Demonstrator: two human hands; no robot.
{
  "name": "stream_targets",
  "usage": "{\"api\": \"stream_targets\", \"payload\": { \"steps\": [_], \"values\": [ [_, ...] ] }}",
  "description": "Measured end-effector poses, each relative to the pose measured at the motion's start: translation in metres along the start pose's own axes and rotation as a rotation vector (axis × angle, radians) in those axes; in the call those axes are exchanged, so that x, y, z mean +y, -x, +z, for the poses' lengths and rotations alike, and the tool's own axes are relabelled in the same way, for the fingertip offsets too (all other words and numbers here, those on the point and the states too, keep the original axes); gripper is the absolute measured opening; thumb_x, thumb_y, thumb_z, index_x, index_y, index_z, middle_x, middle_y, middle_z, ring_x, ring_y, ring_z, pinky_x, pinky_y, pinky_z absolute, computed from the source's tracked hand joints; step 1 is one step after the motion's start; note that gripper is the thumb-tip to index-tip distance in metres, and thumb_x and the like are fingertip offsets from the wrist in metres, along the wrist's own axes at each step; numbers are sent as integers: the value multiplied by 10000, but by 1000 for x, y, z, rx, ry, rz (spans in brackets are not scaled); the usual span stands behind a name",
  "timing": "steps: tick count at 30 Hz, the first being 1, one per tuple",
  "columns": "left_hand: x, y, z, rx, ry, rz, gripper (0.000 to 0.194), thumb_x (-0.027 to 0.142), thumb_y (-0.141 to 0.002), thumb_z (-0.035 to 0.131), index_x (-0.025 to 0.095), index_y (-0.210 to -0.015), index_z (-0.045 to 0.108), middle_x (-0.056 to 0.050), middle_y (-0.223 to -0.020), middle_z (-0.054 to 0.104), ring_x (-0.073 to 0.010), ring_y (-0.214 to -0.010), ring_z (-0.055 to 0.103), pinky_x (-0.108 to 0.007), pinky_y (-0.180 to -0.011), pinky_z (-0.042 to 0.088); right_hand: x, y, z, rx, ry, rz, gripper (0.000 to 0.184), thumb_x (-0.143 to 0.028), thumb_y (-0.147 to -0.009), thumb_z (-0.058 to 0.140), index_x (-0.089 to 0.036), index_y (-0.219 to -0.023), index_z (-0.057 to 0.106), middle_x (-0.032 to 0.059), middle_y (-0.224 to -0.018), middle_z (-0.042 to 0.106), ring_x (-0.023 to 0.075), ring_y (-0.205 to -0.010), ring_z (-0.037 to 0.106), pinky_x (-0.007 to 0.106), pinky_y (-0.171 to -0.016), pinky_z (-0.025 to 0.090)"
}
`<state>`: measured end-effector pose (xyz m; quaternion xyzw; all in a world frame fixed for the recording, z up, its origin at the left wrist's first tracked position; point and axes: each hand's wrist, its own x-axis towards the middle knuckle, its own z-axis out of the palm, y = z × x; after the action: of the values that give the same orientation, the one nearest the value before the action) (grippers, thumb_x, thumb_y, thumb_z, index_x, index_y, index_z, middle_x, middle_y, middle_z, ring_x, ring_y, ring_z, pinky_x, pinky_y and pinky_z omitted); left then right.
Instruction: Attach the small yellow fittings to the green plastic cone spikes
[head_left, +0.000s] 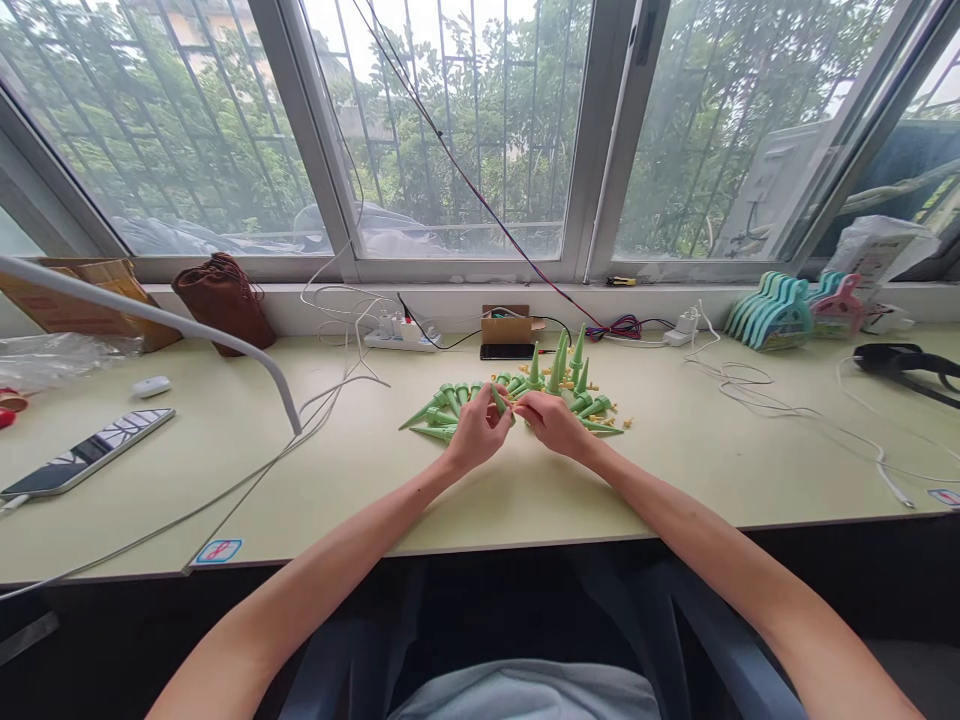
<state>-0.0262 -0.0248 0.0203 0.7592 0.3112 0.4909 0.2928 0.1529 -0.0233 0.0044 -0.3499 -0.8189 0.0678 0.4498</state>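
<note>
My left hand [480,430] is closed round a green plant watering spike [498,400]. My right hand [553,422] pinches at the end of that spike, where a bit of yellow shows between the two hands; its fingertips partly hide a small yellow piece [513,404]. Several more green spikes [424,412] lie in a heap to the left of and behind my hands. A few stand upright on their wide ends, such as a tall green spike [577,352] behind my right hand. Small yellow pieces [628,423] are scattered at the heap's right side.
The pale table [465,510] holds a power strip [401,335], a small cardboard box [506,325] and a dark phone [507,352] behind the heap. Another phone [88,453] and loose cables lie left. Teal hangers [772,312] and black straps [907,365] are right.
</note>
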Motion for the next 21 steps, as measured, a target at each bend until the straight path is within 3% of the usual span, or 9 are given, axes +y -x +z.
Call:
{"api": "stream_targets", "payload": {
  "steps": [11, 21],
  "values": [
    [2, 0, -2, -39, -93, 54, 79, 183, -793, 570, 190, -861, 531, 22, -706, 560, -90, -547, 539, -238, -567, 483, 2, 3, 0, -31, 92, 31, 404, -391, -1020, 340, -214, -657, 353, -22, -578, 428, 112, -511, 350, 259, -514, 279],
    [-3, 2, -1, -61, -96, 147, 194, 125, -767, 554, 198, -946, 545, -29, -902, 601, -94, -653, 567, -254, -650, 534, 0, 2, -4, -52, 93, 81, 424, -373, -1023, 301, -215, -630, 322, -34, -534, 377, 110, -480, 299, 268, -521, 243]
  ]
}}
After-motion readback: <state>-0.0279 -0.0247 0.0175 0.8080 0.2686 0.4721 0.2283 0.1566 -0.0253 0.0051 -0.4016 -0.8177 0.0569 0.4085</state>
